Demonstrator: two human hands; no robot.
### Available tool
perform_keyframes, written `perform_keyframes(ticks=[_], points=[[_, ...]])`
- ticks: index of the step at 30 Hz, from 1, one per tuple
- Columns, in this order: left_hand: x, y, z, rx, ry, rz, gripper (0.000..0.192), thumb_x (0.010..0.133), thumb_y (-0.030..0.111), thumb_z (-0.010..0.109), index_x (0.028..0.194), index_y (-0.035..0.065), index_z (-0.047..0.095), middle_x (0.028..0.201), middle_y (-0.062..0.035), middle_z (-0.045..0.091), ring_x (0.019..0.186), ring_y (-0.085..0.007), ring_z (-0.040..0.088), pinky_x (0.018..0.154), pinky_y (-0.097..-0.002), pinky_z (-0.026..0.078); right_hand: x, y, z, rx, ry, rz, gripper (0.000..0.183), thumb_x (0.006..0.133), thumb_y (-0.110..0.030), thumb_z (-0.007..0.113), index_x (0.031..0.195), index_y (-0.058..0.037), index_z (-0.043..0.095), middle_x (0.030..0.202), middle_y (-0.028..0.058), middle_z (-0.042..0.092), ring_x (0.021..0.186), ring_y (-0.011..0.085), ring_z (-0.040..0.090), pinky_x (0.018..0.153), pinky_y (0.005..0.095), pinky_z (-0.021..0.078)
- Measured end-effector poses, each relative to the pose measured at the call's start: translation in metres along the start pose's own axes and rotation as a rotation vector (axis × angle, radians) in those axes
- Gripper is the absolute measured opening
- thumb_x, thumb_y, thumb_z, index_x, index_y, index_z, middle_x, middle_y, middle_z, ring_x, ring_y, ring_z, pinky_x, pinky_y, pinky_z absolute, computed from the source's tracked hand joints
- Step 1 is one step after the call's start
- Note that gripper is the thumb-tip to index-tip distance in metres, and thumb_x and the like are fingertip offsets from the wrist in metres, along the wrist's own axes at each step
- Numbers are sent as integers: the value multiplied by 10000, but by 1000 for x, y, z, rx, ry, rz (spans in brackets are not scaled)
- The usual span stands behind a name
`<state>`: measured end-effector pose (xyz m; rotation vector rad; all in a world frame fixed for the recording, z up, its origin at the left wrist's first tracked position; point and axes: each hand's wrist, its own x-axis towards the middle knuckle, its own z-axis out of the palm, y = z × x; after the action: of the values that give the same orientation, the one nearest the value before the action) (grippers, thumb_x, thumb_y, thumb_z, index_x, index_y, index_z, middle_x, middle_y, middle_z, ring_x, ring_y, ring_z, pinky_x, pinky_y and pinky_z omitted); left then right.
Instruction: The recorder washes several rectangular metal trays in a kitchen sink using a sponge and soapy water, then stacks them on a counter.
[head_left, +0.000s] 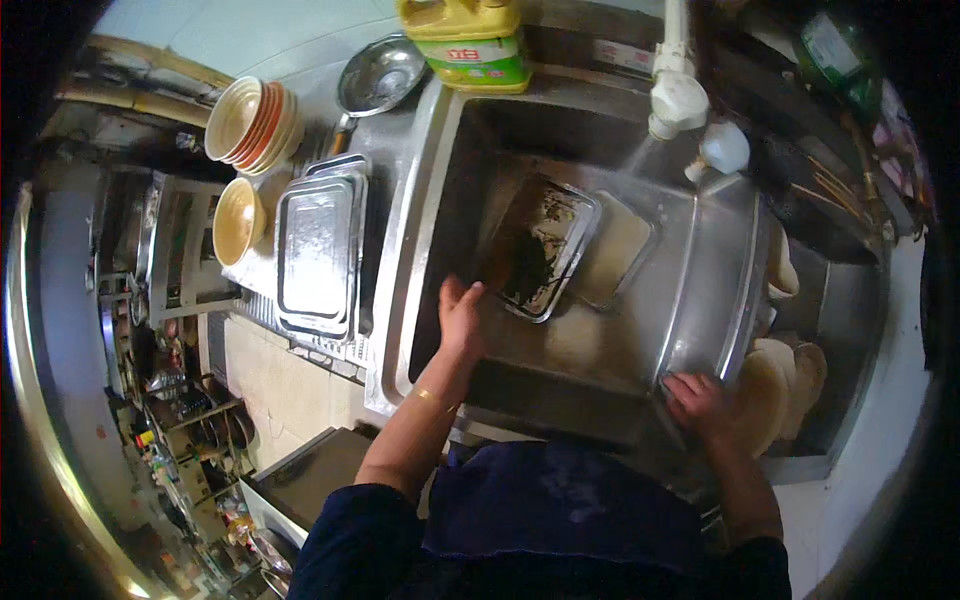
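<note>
My left hand (459, 319) hovers over the left part of a stainless steel sink basin (630, 337), its visible fingers apart and nothing seen in them. To its right, in the basin, a rectangular metal tray (581, 244) holds dark, leafy-looking scraps. Beside that tray lies another shallow tray (619, 251), seemingly under water. My right hand (696, 401) is at the near end of the metal divider (709, 300) between two basins; its fingertips appear to touch the edge. The underside of this hand is hidden, so its grip is unclear. Water sprays from a white tap (675, 101).
Left of the sink, a drainboard holds stacked metal trays (319, 251), a yellow bowl (238, 223), stacked bowls (251, 127) and a metal pan (382, 75). A yellow-green detergent jug (472, 56) stands at the rear rim. Pale bowls (761, 390) sit in the right basin.
</note>
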<state>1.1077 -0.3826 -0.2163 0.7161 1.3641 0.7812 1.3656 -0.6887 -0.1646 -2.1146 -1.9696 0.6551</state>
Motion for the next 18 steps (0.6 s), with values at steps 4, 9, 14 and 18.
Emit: perform_keyframes(ticks=[4,9,14,18], points=[[68,-93,-8,-548,-39,-500,453,864,264,464,1273,85,386,1302,-81,395,1145,-279,406,960,-405,332,1,-8,-7,-7,-52,73,370,731,-144,595,1091,-99,526,1030,97,562,916,295,551,777,385,463],[107,-140,-11,-664,-241,-476,338,886,225,386,1153,46,491,1113,-118,542,1010,-257,528,893,-424,427,-4,1,11,-37,88,13,337,636,-148,670,957,-80,595,908,97,599,808,272,576,696,386,482],[113,-143,-29,-572,-344,-447,308,887,199,406,1130,35,501,1091,-116,554,1003,-247,532,889,-419,439,-3,-6,6,50,25,89,335,723,-187,634,1035,-90,563,1012,106,572,892,307,559,765,415,465],[104,-125,-20,-538,-258,-586,307,899,188,421,1158,30,466,1127,-114,531,1022,-251,520,899,-413,434,-6,-5,7,-28,16,117,379,729,-237,641,1061,-83,542,1059,121,550,928,319,542,817,425,436]])
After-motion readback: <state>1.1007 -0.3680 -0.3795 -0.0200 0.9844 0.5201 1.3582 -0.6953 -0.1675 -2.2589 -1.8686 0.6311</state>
